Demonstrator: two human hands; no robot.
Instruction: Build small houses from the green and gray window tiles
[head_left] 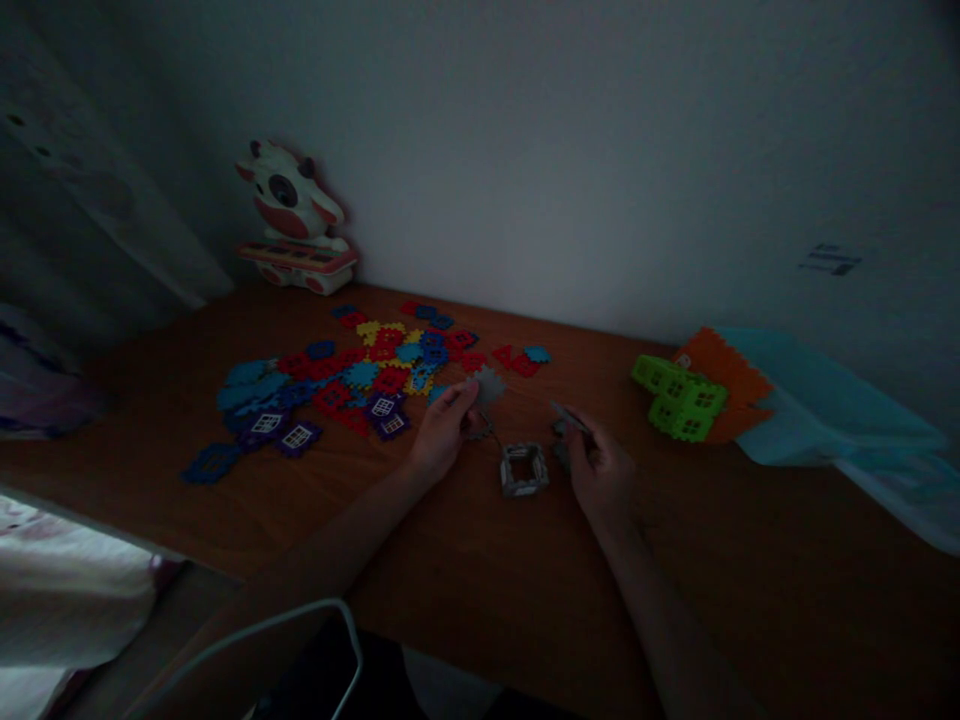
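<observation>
My left hand point(442, 425) is closed on a grey building tile point(490, 384) with toothed edges, held up above the table. Opposite it, my right hand point(600, 465) pinches another grey building tile point(570, 415), seen nearly edge-on. Between the two hands a small open square frame of grey tiles point(524, 470) stands on the table, touched by neither hand. A further grey piece point(561, 453) shows beside my right fingers; whether it is held or lies on the table I cannot tell. The dim light blurs the fingertips.
Left of my hands spreads a pile of red, blue, yellow and purple tiles point(390, 378). A cow-shaped toy keyboard point(300, 250) stands against the wall. To the right are a green block structure point(686, 400), an orange panel point(731, 375) and a pale blue plastic bag point(817, 410).
</observation>
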